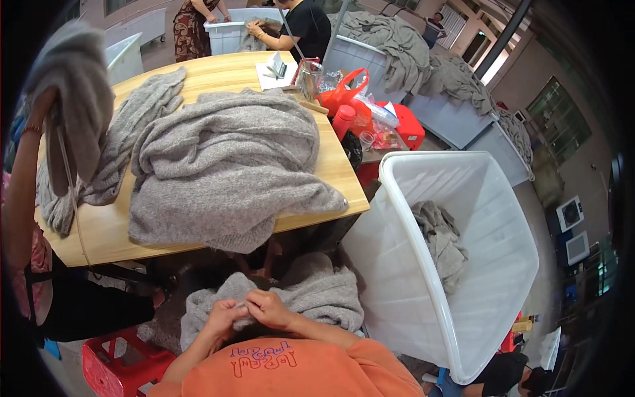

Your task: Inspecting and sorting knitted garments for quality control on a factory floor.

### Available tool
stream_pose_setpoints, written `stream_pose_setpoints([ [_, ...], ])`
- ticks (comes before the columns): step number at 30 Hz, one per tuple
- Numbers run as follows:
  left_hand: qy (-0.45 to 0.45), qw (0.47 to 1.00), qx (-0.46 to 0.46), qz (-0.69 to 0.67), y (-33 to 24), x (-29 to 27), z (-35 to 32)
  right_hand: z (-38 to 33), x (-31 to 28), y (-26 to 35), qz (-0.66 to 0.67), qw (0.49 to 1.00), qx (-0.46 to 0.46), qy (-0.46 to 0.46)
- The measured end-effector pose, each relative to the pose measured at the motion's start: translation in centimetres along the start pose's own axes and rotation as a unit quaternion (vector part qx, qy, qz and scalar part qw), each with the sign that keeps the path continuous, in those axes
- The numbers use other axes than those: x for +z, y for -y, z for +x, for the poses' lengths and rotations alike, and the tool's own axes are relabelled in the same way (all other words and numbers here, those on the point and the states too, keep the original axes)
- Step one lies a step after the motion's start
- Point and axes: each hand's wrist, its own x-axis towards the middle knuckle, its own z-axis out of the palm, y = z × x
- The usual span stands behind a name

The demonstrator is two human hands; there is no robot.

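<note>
Grey knitted cloth (324,298) lies bunched across the person's lap, below the near edge of the bench (215,68), its long axis running roughly left to right. Both hands meet over its left part: the left hand (225,315) and the right hand (268,308) stand close together, fingertips pressed inward, pinching a small portion of the cloth between thumbs and forefingers; whether a loose thread is also held cannot be told. The cloth lies ahead of the hands and extends chiefly to the right, so that the right hand is nearer its larger folds and the left hand nearer its left end. On the bench, directly beyond, rests a broad grey knit pile (225,152), with a longer grey strip of knitwear (142,109) to its left. Containers: at right, near the lap, a tilted-looking white bin (390,264) holds a small crumpled grey-brown bundle (440,241) against its inner side; at upper right, a pale bin (357,63) is heaped above its rim with grey fabric (390,40); at the far end, a white tub (225,41) stands beside a co-worker in black (311,30).
</note>
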Motion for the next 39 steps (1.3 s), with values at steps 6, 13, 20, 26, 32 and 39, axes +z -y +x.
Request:
stream_pose_setpoints([
  [6,0.015,0.999,0.013,0.032,-0.7,0.7,0.0,0.6,-0.8,0.6,0.044,0.999,0.022,0.013],
  [13,-0.023,0.989,0.080,-0.119,-2.7,0.0,0.8,0.4,-6.0,-4.4,-0.005,0.999,0.021,0.047],
  [20,-0.028,0.991,0.116,-0.059,-3.3,-1.0,0.9,-2.4,-10.7,-4.2,-0.039,0.949,0.274,0.153],
  [26,-0.028,0.989,0.143,-0.036,-4.6,1.1,0.7,-2.4,-9.6,-3.0,-0.110,0.987,0.070,-0.095],
  [32,0.034,0.993,0.106,-0.025,-4.0,2.8,1.1,0.1,-7.4,3.7,-0.083,0.979,-0.184,0.020],
  [39,0.068,0.995,0.074,0.020,-3.3,3.4,0.4,0.8,-4.0,3.4,-0.143,0.962,-0.230,0.027],
])
